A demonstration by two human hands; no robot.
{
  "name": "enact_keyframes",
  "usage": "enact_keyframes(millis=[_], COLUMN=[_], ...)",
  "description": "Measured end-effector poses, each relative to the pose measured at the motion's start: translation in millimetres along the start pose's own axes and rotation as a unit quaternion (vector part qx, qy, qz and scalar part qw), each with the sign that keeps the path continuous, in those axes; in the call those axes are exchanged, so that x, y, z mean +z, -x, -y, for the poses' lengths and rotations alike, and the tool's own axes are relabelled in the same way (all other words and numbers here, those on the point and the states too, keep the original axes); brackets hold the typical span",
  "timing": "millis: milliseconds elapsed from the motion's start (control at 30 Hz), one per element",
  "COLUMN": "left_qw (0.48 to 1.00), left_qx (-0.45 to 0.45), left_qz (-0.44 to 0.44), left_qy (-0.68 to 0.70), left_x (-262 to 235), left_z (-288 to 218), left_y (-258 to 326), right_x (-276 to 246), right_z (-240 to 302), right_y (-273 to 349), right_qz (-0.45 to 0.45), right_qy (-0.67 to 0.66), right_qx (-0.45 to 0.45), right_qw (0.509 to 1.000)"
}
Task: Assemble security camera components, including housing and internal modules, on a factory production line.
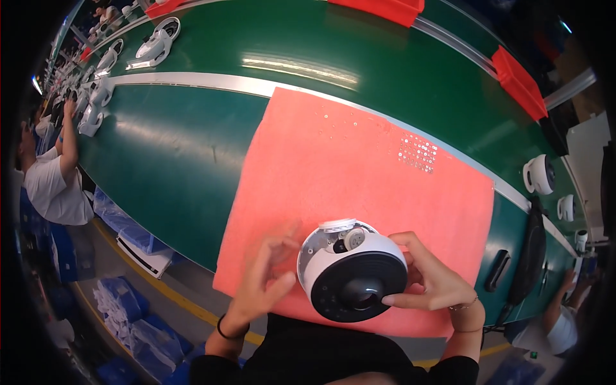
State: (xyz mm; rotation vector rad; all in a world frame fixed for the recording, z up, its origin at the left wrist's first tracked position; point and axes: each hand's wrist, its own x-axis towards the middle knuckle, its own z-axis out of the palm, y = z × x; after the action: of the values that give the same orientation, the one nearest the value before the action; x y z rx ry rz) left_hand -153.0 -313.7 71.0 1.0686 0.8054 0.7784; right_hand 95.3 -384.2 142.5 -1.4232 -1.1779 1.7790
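A round white dome camera (358, 280) with a black front and a glossy lens rests on the pink mat (308, 160), close to my body. Its upper side is uncovered, showing a round grey part and a white disc at the rim. My right hand (436, 277) grips the camera's right side, thumb on the black face and fingers around the white shell. Just left of the camera, my left hand (264, 277) has its fingers spread apart and slightly smeared by motion; it holds nothing.
Rows of small screws (418, 154) lie on the mat's far right. Beyond runs a green conveyor (218, 45) with white camera housings (157, 43) and red bins (518, 80). A black handheld tool (498, 269) lies to the right. A co-worker (54, 173) works at the left.
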Motion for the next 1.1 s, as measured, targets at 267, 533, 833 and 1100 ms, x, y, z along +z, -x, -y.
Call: enact_keyframes(millis=[267,533,833,1100], left_qw=[0.931,0.842,0.795,0.758], left_qx=[0.093,0.088,0.101,0.108], left_qz=[0.122,0.121,0.178,0.212], left_qy=[-0.330,-0.519,-0.570,-0.607], left_x=[5.3,8.9,7.9,6.2], left_z=[-23.1,-50.7,-58.2,-59.0], left_y=[-1.2,-9.5,-32.7,-39.9], right_x=[9.2,7.8,-1.8,-2.7], right_z=[-6.9,-3.4,-13.1,-23.2], right_y=[-0.4,-13.0,-28.1,-25.1], right_qz=[-0.037,-0.158,-0.199,-0.231], right_qy=[-0.003,0.118,0.399,0.500], right_qx=[0.008,-0.079,-0.150,-0.212], right_qw=[0.999,0.977,0.883,0.807])
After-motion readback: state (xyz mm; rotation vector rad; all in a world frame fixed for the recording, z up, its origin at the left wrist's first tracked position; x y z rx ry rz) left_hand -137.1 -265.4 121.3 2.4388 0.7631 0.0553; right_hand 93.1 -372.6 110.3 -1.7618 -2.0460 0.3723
